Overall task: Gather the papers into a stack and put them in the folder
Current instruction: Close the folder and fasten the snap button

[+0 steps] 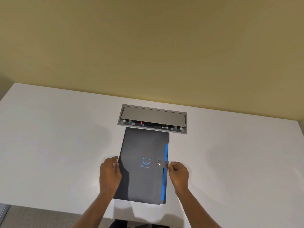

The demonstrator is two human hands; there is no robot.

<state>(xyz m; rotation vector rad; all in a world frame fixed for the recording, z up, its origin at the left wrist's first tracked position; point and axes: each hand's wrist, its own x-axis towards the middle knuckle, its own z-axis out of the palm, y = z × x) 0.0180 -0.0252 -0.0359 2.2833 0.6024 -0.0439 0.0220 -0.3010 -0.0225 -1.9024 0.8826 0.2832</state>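
Note:
A black folder (pixel 143 148) with a blue smiley print lies flat and closed on the white table (pixel 57 145). Its snap strap (pixel 162 163) is fastened over the right edge, beside a blue strip (pixel 164 186). My left hand (pixel 109 175) holds the folder's left edge, fingers curled onto it. At the right edge, just by the snap strap, my right hand (pixel 178 174) pinches the folder with its fingertips. No loose papers are visible on the table.
A grey recessed power and cable box (pixel 153 115) with its lid tilted up sits in the table just beyond the folder's far edge. A yellow-green wall rises behind the table. The table's near edge runs just below the folder.

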